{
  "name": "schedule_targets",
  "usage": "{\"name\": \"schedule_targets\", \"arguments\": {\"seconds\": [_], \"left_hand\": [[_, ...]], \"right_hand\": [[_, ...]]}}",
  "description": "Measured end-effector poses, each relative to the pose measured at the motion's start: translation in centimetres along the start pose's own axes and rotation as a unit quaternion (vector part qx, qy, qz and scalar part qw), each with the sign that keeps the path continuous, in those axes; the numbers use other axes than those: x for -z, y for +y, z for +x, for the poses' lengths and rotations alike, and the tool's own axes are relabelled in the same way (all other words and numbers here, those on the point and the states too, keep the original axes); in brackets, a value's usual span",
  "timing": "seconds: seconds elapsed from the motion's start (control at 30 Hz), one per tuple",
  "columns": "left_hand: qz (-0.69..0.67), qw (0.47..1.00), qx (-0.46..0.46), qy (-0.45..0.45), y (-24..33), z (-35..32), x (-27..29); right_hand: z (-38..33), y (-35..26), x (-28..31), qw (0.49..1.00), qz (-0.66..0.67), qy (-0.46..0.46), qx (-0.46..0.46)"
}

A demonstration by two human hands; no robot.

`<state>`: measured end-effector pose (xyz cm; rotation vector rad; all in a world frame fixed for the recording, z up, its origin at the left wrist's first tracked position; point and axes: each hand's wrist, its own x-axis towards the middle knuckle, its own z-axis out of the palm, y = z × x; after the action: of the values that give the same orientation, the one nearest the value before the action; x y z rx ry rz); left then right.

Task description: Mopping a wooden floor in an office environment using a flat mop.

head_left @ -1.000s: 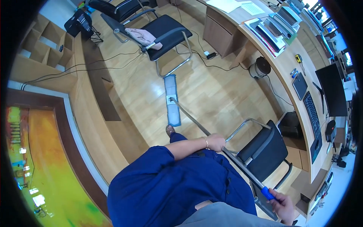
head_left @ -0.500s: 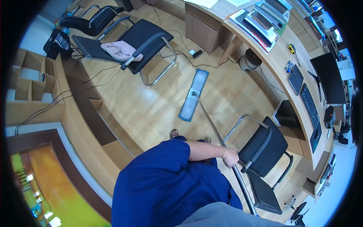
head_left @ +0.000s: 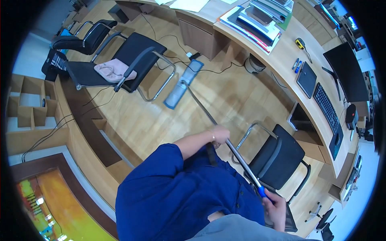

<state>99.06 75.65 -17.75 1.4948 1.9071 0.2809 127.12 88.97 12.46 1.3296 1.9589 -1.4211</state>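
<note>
A flat mop with a long metal pole (head_left: 242,161) runs slantwise across the floor in front of me. Its blue-edged grey mop head (head_left: 175,96) lies on the wooden floor, close to the legs of a black chair. My left hand (head_left: 219,134) is wrapped round the middle of the pole. At the blue grip (head_left: 262,191) near the top end, my right hand (head_left: 276,208) is closed on the same mop. Part of that hand's fingers is hidden by the pole and by its own back.
A black chair (head_left: 141,48) holding a pink bag (head_left: 115,70) stands beyond the mop head. Another black chair (head_left: 281,156) is beside the pole on the right. Black cables (head_left: 219,71) cross the floor near a curved desk (head_left: 277,64). Low wooden shelving (head_left: 82,132) lines the left.
The mop head has slid farther away and leftward, toward the chair and cables. My left hand has moved forward and left with the pole. My right hand has come into view on the grip.
</note>
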Motion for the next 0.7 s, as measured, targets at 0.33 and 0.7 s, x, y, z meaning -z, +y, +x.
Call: {"name": "schedule_targets", "arguments": {"seconds": [0.33,0.7], "left_hand": [[0.045,0.973,0.05,0.219,-7.7,0.6,0.4],[0.113,0.815,0.423,0.38,-18.5,-22.0,8.9]], "right_hand": [[5.5,-6.9,-2.5,0.996,-0.036,0.041,0.065],[2.9,-1.8,-7.1,0.997,0.079,-0.022,0.014]]}}
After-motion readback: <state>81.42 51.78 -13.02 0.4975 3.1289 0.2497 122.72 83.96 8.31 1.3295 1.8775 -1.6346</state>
